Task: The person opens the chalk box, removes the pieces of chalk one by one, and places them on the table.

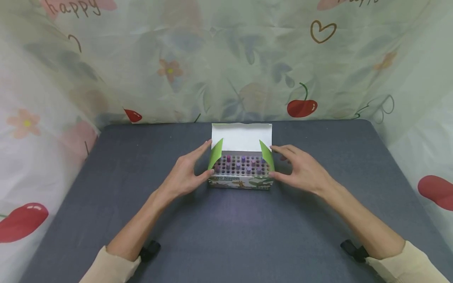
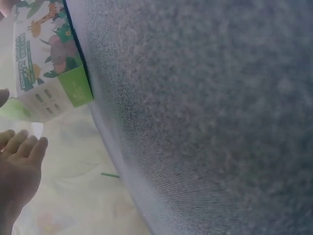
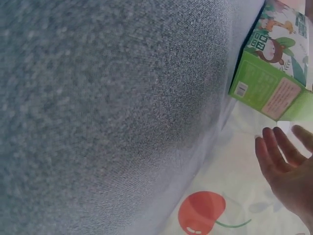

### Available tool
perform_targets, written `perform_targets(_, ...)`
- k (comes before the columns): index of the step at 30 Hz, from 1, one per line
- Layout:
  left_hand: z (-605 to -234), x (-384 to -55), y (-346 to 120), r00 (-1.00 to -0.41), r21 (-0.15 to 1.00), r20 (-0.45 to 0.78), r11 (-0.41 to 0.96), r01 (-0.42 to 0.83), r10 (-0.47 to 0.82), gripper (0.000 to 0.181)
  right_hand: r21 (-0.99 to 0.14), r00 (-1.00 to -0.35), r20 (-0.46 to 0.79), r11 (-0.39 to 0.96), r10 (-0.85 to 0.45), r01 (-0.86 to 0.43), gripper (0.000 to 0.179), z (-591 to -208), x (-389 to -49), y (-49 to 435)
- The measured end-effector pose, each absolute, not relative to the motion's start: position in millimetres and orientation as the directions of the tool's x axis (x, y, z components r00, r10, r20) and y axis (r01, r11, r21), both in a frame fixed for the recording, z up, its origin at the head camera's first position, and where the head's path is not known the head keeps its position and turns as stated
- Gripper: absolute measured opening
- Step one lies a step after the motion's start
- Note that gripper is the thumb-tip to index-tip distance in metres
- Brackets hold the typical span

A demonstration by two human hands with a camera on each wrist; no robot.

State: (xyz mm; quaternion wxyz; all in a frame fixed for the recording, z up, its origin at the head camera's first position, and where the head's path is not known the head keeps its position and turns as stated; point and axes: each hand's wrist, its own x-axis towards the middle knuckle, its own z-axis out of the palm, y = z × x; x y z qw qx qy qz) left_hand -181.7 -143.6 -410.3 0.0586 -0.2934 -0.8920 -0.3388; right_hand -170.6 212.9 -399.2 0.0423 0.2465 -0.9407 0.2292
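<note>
A small printed cardboard box (image 1: 226, 183) stands in the middle of the table with its white-lined lid (image 1: 242, 137) raised at the back. Its green side flaps (image 1: 215, 154) tilt upward. Inside shows a grid of round holes, with several pink and purple stick ends (image 1: 238, 165) among them; their kind is too small to tell. My left hand (image 1: 185, 173) is at the box's left side, thumb by the front corner, fingers stretched toward the lid. Mirroring it, my right hand (image 1: 306, 169) is at the right side, thumb at the front corner. Both hands' fingers look extended.
Dark grey cloth covers the table (image 1: 226, 236). Behind it and along both sides hangs a pale curtain (image 1: 226, 59) with cherries and flowers. Dark straps (image 1: 150, 250) sit on both wrists near the cream sleeves (image 1: 112, 267).
</note>
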Motion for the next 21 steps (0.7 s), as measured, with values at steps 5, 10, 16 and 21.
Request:
perform_targets(5, -410.5, -183.7, -144.1, -0.794, 0.574, 0.351, 0.556, 0.601, 0.496, 0.077, -0.468, -0.866, 0.199, 0.733, -0.458, -0.495, 0.075, -400.2, -171.4, 216.5)
perform_targets(10, -409.9, -185.6, -145.2, -0.774, 0.62, 0.369, 0.483, 0.618, 0.515, 0.083, -0.539, -0.853, 0.217, 0.671, -0.474, -0.51, 0.081, -400.4, -172.5, 218.8)
perform_targets(16, -406.6, -186.0, -147.3, -0.775, 0.667, 0.37, 0.433, 0.606, 0.512, 0.095, -0.595, -0.844, 0.247, 0.613, -0.475, -0.52, 0.103, -398.6, -173.8, 219.4)
perform_targets(21, -404.0, -186.3, -150.1, -0.785, 0.672, 0.383, 0.436, 0.598, 0.486, 0.094, -0.581, -0.811, 0.326, 0.574, -0.485, -0.577, 0.113, -396.9, -174.6, 219.8)
